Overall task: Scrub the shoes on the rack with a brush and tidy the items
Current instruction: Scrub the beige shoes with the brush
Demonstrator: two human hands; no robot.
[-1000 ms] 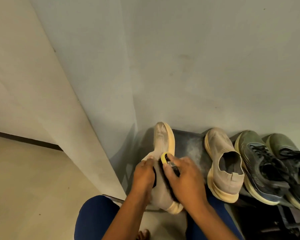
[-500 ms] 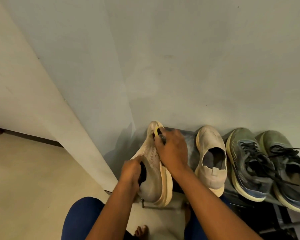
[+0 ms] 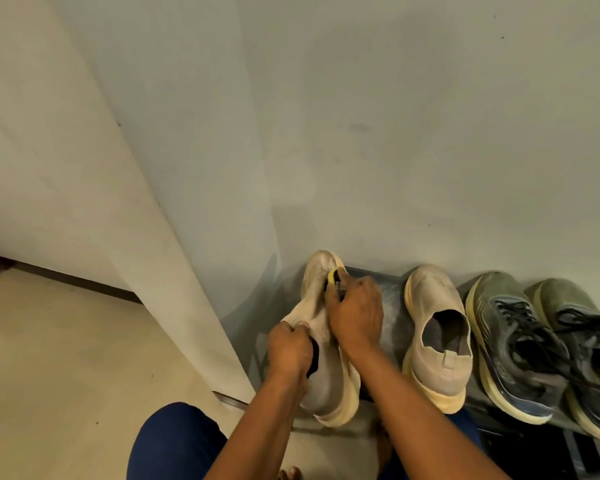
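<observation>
Beige knit shoe held on its side at the rack's left end, brush pressed near its toe

The right hand (image 3: 355, 315) curls round a brush (image 3: 334, 276) and hides nearly all of it — only a yellow rim and a dark sliver show at 12 o'clock of the knuckles, against the beige shoe (image 3: 321, 344). The left hand (image 3: 289, 349) grips that shoe's collar at 9 o'clock, fingers tucked into the dark opening. The upper is a soft ribbed knit, the sole thick, smooth and cream-yellow. At 3 o'clock its mate (image 3: 437, 336) sits upright on the dusty dark rack (image 3: 388, 299), then two olive laced trainers (image 3: 513, 348) with mesh uppers — the far one is cut off by the frame edge. A navy-clad knee (image 3: 174, 441) sits at 6 o'clock, and the rack's lower tier is too dark to make out.
</observation>
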